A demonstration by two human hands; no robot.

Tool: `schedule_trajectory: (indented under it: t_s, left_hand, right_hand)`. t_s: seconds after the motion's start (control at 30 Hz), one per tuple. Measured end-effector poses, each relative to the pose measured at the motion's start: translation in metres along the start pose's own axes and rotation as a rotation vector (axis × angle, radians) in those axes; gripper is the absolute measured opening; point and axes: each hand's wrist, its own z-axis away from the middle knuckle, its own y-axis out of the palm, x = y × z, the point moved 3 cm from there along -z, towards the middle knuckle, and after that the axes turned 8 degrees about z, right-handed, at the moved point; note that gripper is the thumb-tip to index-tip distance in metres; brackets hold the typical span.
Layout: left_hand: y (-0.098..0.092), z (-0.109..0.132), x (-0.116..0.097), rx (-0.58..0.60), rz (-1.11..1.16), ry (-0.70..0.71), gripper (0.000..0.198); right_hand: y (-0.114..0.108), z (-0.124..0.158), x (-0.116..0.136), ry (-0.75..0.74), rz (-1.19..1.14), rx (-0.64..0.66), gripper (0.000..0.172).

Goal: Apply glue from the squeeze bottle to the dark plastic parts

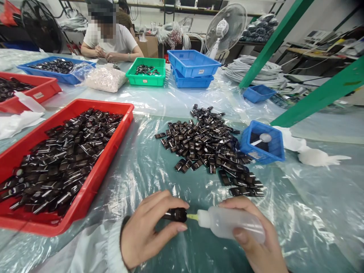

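Note:
My left hand point(148, 231) pinches a small black plastic part point(175, 215) between thumb and fingers, low in the middle of the view. My right hand point(257, 242) is wrapped round a translucent squeeze bottle point(231, 223) lying sideways, its yellowish nozzle point(192, 217) touching the end of the black part. Just beyond the hands lies a loose heap of the same black parts point(206, 146) on the plastic-covered table point(159, 167).
A red tray point(93, 178) full of black parts sits at the left, a small blue bin point(263, 143) at the right. Further back are another red tray point(42, 91), blue trays point(192, 66), a green tray point(146, 72), a fan point(226, 26) and a seated person point(109, 38).

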Motion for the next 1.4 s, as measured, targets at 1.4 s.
schedule_trajectory:
  t_s: [1.4]
  left_hand:
    - [-0.004, 0.005, 0.003, -0.108, -0.057, -0.122, 0.029]
  right_hand:
    - [0.002, 0.003, -0.021, 0.135, -0.267, 0.056, 0.024]
